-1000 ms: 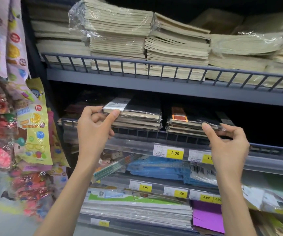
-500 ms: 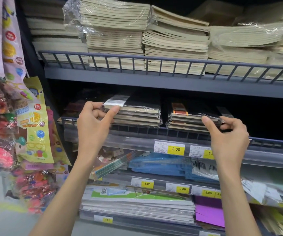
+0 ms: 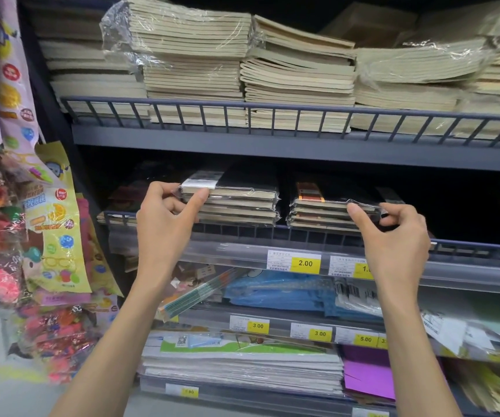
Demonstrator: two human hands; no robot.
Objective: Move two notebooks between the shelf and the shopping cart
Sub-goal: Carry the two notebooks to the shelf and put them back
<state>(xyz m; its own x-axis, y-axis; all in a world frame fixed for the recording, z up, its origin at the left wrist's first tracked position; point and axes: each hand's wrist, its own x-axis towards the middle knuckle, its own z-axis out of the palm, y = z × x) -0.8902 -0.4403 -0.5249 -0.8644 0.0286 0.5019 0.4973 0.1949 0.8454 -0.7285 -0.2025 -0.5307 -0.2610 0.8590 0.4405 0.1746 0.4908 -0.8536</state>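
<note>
On the middle shelf, behind a low wire rail: two short stacks of dark-covered notebooks in clear wrap, side by side with a narrow gap between them.

Left hand is at the near-left corner of the left stack. Its thumb is against the front edge of the top book, with the fingers curled over the corner above, pinching it. The left notebook lies on top of its stack and has a white label at that corner.

Right hand is at the near-right corner of the right stack. Its thumb presses on the top book's front edge and the fingers are curled behind the corner, with wrap crinkled in the pinch. The right notebook lies on top and has an orange band near its left end.

Hands are well apart, one to each stack. Cannot tell whether either corner is raised off the book beneath.

Upper shelf: cream pads piled high, some wrapped. Below the hands are a yellow price tag reading 2.00, then blue packs, and purple paper lower right. Bright packets hang at far left.
</note>
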